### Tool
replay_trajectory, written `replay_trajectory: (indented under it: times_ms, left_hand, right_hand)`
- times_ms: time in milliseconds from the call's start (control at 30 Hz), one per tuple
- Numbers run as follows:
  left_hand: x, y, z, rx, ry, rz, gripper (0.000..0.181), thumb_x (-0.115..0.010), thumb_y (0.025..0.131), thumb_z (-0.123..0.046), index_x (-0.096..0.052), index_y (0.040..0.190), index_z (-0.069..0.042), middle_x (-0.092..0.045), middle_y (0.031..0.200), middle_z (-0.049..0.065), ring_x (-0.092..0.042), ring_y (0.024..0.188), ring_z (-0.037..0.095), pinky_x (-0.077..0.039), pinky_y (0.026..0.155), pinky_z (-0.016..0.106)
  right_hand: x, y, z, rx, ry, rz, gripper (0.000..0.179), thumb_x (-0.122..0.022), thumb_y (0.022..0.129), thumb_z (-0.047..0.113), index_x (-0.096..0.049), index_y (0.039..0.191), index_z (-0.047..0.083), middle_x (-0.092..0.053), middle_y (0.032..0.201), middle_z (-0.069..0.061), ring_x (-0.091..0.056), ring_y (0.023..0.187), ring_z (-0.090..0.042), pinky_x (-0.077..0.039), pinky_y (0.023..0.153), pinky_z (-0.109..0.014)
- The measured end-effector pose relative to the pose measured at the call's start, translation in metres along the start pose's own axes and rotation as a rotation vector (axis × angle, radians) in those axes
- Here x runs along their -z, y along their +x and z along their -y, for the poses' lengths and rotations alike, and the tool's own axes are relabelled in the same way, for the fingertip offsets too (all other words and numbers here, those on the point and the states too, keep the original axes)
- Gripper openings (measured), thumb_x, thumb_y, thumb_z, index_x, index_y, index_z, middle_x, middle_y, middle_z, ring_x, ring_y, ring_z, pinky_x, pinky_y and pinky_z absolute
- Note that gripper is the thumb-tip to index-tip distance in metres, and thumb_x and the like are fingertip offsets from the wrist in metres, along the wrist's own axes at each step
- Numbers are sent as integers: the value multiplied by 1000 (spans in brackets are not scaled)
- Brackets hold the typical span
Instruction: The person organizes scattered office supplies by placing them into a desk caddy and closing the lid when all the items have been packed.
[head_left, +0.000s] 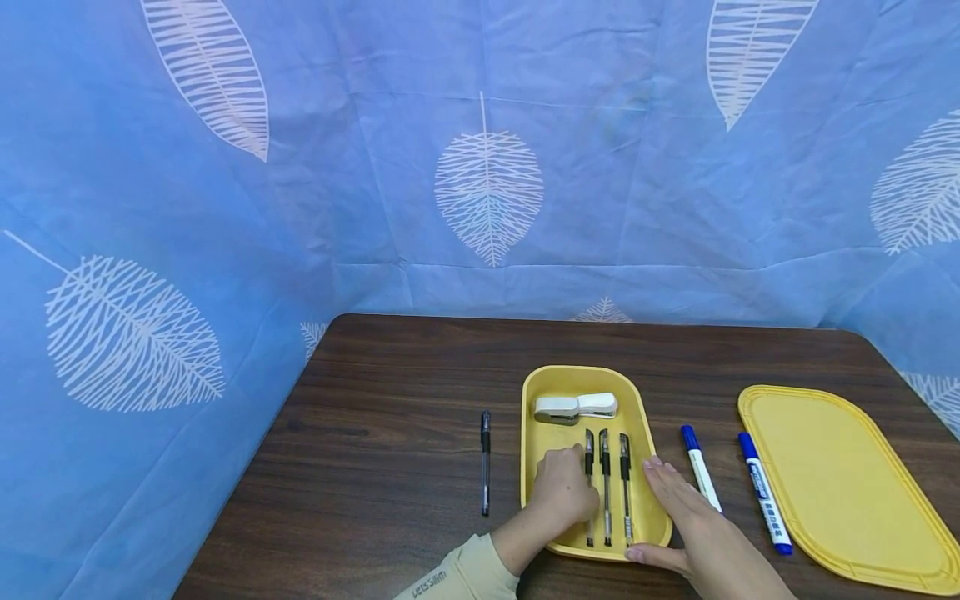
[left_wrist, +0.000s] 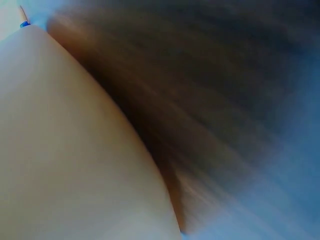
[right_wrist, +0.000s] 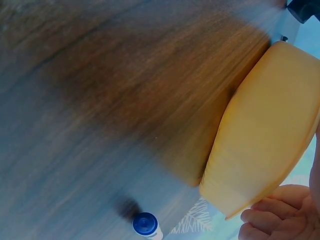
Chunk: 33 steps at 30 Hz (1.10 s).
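Observation:
A yellow plastic tray (head_left: pixel 529 450) stands on the table, holding a white and grey stapler (head_left: pixel 575 407) and several black-capped pens. My left hand (head_left: pixel 564 490) reaches inside with curled fingers and pinches the leftmost pen (head_left: pixel 589 446) there, covering part of its barrel. Beside it lie a middle pen (head_left: pixel 606 475) and a right-hand pen (head_left: pixel 626 475), roughly parallel. My right hand (head_left: pixel 697 529) rests against the tray's near right corner, fingers extended along the right rim and thumb at the front edge. The left wrist view shows mostly a pale blurred surface, without the fingers.
Another black-capped pen (head_left: pixel 485 462) lies on the dark wood table (head_left: pixel 360 467) left of the tray. To the right lie a blue-capped marker (head_left: pixel 701 471), a second blue marker (head_left: pixel 765 493) and a flat yellow lid (head_left: pixel 847 483). Blue leaf-print cloth (head_left: pixel 570 208) hangs behind.

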<state>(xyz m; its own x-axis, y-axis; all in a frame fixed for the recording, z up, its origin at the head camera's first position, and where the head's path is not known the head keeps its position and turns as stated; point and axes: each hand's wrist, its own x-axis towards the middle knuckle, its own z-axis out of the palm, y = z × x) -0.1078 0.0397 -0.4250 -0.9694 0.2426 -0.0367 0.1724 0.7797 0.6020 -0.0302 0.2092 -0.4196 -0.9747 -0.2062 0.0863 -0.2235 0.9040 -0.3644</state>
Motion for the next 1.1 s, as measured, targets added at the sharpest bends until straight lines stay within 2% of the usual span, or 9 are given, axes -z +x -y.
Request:
replay_trajectory:
  times_ms: [100,267,367,467,633,700,800,933,1100]
  left_hand:
    - [1,-1,0,12,3,-3,20,-68,62,1,-55,70,-12,-47,56,0,-48,53,16,-37,44,23]
    - [5,1,1,51,-41,9,28,-72,65,-2,-68,92,-6,-58,66,4,-54,61,15,-44,50,23]
    - [9,3,1,62,-76,24,47,-77,68,-8,-68,115,-4,-71,89,10,-61,75,14,-51,60,22]
    - [14,4,0,82,-132,45,65,-80,69,-14,-61,130,-3,-68,119,16,-65,89,14,-55,70,21]
    - [22,5,-2,92,-199,41,72,-84,69,-18,-57,134,-2,-62,132,15,-64,104,15,-56,83,23]
    - [24,4,-3,78,-184,17,73,-86,68,-21,-57,133,-3,-63,129,15,-63,110,18,-55,88,27]
    - [28,3,-3,57,-186,-5,74,-87,68,-24,-58,134,-4,-73,97,10,-68,88,15,-56,73,24]
    - [34,3,-3,34,-231,-16,73,-87,69,-23,-57,135,-6,-52,56,-3,-45,50,5,-38,45,18]
    - [45,3,-4,-14,-229,-34,70,-86,72,-27,-59,134,-9,-49,63,-6,-40,53,3,-35,47,16]
  right_hand:
    - [0,0,0,-7,4,15,100,-72,71,60,-41,146,2,-44,148,-20,-45,133,-41,-45,98,-53]
    - [2,0,1,-23,13,39,101,-71,71,62,-39,147,3,-43,149,-21,-43,134,-41,-44,99,-54]
    - [2,0,1,-24,15,41,101,-71,71,62,-39,147,3,-43,149,-21,-43,134,-42,-44,99,-55]
    - [2,0,0,-16,15,35,101,-72,71,61,-39,147,3,-43,149,-21,-43,134,-42,-45,98,-55]
    - [1,1,0,-15,19,40,101,-72,71,61,-39,147,4,-43,149,-21,-43,134,-42,-45,98,-55]
    - [1,1,-1,-22,22,49,101,-71,71,61,-38,148,4,-42,149,-21,-43,134,-42,-45,98,-55]
    - [1,1,-1,-31,20,63,102,-71,71,62,-38,148,4,-41,150,-21,-42,135,-43,-45,98,-55]
    - [0,1,-2,-29,22,60,101,-71,72,62,-38,148,5,-42,150,-20,-42,134,-43,-45,97,-55]
    - [0,1,-3,-12,25,35,100,-72,72,60,-39,147,4,-43,149,-20,-44,132,-43,-46,96,-55]
